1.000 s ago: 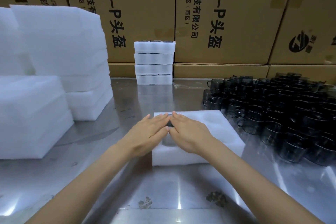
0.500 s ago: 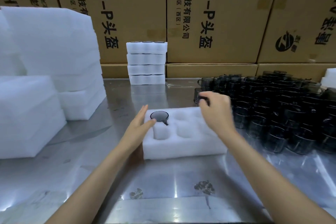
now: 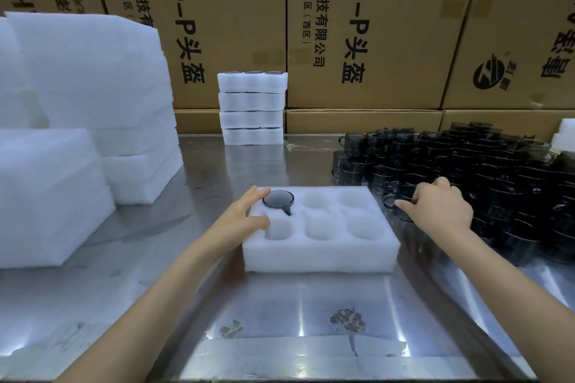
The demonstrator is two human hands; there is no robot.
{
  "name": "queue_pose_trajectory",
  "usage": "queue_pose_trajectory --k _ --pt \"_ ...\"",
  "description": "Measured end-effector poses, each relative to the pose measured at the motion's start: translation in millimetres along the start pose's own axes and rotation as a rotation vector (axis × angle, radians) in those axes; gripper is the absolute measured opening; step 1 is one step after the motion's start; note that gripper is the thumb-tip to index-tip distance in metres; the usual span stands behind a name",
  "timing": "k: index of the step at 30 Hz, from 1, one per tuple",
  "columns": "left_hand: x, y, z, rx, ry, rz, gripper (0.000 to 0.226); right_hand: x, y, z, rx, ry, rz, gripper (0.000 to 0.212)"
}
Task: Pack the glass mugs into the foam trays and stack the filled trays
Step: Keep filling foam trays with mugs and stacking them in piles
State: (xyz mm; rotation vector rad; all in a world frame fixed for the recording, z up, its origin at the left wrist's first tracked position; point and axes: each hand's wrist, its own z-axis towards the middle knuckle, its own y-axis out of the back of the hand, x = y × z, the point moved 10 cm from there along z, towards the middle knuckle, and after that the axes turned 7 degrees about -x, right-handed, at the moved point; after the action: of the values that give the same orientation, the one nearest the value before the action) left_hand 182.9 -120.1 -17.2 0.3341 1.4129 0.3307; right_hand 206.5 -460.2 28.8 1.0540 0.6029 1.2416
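- R hand: fingers curled round a dark glass mug at the near edge of the mug pile, just beside the tray. Looks like pickup for the next slot.
- L hand: fingers mostly straight, resting on the foam tray at its left edge, prob. to keep light foam from sliding.
- Tray: six slots, one mug seated far-left, five empty.
- Filled trays stacked at the back, out of the way; spare foam on the left.
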Motion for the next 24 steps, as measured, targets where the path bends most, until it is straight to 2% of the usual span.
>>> queue_pose_trajectory --k 5,10,13,16,19,22,24 --pt "-7.7 4.2 -3.3 -0.041 -0.076 -0.008 0.061 6.4 1.5 2.1 -0.001 0.025 -0.051 0.064" --pt "-25.9 -5.6 -5.4 0.041 -0.215 0.192 0.069 11.2 2.4 5.0 -0.033 0.047 -0.08 0.07" --pt "-29.8 -13.9 -5.2 0.12 -0.261 0.42 0.066 17.2 1.0 4.0 -0.057 0.083 -0.128 0.057" --pt "-35.2 -12.2 -5.7 0.125 -0.279 0.516 0.06 34.1 -1.0 1.7 -0.053 0.179 -0.13 0.035" --pt "-32.7 -8.7 -3.8 0.091 -0.255 0.525 0.063 46.9 4.2 0.4 -0.05 0.238 -0.075 0.03" --pt "-30.5 -7.1 -2.6 0.079 -0.242 0.571 0.063 64.3 29.5 -2.0 -0.156 0.348 0.0 0.027" --pt "-30.2 -6.3 -1.7 0.085 -0.23 0.598 0.063 79.5 50.4 -4.6 -0.196 0.437 0.153 0.026"
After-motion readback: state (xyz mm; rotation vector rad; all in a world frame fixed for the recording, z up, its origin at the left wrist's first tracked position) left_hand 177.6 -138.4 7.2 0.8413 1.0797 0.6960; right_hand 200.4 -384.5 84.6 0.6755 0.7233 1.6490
